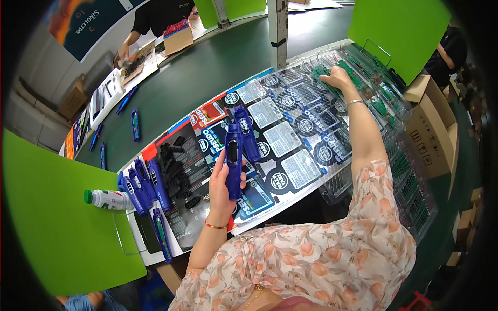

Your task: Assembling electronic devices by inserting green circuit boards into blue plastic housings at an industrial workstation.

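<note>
My left hand (222,186) is wrapped round a dark blue plastic casing (234,165) with an oval opening near its top, held upright over the printed sheets. Just beyond it lies a second blue casing (249,136). My right hand (340,79) stretches far out to the right, over a clear plastic tray with several green circuit boards (355,78). Its fingers are closed at a green circuit board (320,72), and the fingertips are partly hidden. Small black parts (176,168) lie in a pile to the left of my left hand.
More blue casings (139,187) lie at the left beside a white bottle with a green cap (108,199). Blue assembled units (135,125) are spread on the dark green table (207,78). A metal post (279,33) rises at the back. An open carton (428,132) stands right; another person works across the table.
</note>
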